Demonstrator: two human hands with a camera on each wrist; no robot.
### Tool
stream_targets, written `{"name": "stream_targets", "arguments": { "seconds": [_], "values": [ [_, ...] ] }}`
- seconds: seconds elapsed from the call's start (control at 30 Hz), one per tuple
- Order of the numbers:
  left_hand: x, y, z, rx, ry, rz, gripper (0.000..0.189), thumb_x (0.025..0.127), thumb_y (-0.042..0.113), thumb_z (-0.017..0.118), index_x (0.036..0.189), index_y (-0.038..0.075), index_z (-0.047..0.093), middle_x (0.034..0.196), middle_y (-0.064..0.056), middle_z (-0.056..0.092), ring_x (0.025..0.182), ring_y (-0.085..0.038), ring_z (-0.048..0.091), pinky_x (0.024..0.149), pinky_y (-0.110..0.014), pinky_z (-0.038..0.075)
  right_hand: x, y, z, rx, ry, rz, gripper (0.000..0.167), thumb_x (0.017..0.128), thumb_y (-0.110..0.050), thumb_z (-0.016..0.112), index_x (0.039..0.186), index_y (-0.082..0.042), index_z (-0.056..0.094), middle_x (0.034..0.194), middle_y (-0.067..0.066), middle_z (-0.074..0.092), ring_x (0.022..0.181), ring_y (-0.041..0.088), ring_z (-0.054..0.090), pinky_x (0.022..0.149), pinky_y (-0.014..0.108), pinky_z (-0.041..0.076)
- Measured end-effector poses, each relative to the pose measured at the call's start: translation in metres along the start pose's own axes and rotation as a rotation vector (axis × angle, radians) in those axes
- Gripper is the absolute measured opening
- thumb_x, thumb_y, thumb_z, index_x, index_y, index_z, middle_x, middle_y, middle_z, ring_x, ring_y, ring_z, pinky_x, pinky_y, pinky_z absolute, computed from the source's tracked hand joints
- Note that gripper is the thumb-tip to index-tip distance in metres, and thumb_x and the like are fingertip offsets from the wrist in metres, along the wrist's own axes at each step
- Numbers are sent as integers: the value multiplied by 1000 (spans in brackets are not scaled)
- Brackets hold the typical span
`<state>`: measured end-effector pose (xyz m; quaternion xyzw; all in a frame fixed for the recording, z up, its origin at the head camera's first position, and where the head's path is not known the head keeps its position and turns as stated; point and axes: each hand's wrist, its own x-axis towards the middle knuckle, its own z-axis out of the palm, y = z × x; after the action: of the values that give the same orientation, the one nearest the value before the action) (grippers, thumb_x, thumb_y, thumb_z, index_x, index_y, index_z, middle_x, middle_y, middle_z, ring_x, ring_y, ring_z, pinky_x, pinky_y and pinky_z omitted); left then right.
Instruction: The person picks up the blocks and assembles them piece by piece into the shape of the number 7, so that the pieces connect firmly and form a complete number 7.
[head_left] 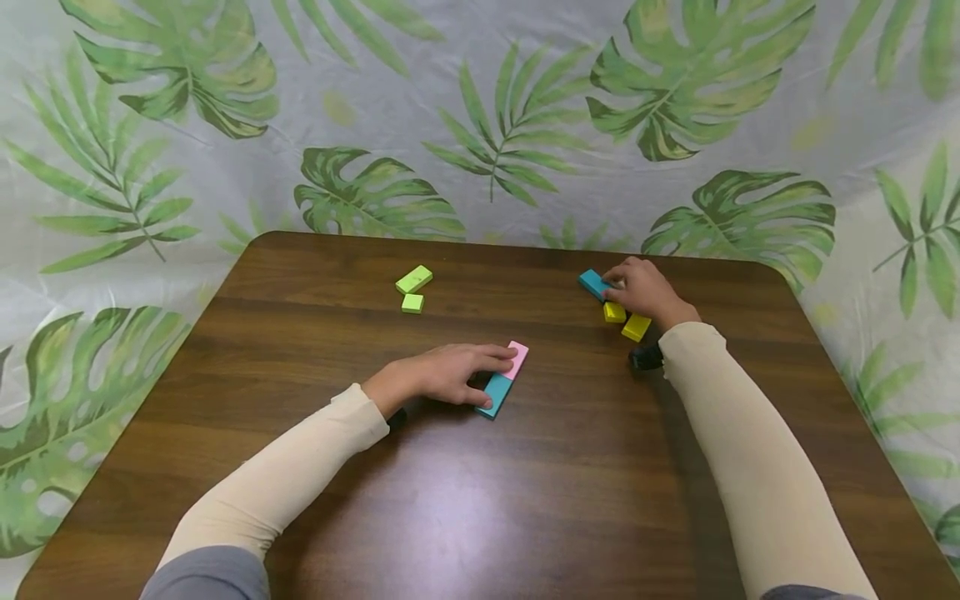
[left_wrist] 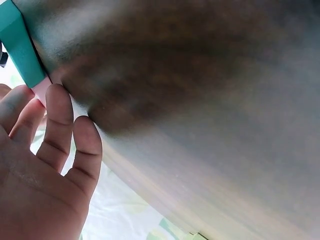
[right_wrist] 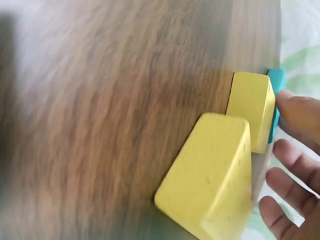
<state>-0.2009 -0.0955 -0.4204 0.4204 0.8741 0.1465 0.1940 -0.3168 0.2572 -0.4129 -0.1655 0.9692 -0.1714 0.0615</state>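
My left hand (head_left: 457, 372) lies over two flat blocks set end to end, a pink block (head_left: 516, 360) and a teal block (head_left: 496, 395). Its fingers touch the pink one, while the thumb rests on the teal one's near end. In the left wrist view those fingers (left_wrist: 60, 115) look fairly straight. At the back right, my right hand (head_left: 647, 289) pinches the end of a blue block (head_left: 592, 283) between thumb and fingers. Just beside that hand sit a small yellow block (head_left: 614, 312) and a larger yellow block (head_left: 637, 327), which the right wrist view shows close up.
Two lime-green blocks, a long one (head_left: 414, 279) and a short one (head_left: 412, 303), lie at the back left of the brown wooden table (head_left: 480, 500). Behind the table's far edge hangs a leaf-patterned cloth (head_left: 525, 108).
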Motion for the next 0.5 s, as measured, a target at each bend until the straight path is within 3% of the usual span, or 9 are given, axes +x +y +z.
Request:
{"name": "stream_targets", "arguments": {
  "seconds": [0.17,0.5],
  "values": [
    [-1,-1,0,-3,-1,9,68,94,35,68,152,13,41,166,3,26,152,-22,29,120,-43,32,5,-1,2,20,2,32,37,97,-18,60,127,2,64,125,27,54,110,41,51,91,56,45],
    [1,0,0,2,11,24,67,94,35,68,152,13,42,165,3,27,151,-21,31,119,-43,33,5,3,-3,-22,-29,52,40,98,-16,57,131,5,60,133,30,48,119,45,46,99,58,42]
  ]
}}
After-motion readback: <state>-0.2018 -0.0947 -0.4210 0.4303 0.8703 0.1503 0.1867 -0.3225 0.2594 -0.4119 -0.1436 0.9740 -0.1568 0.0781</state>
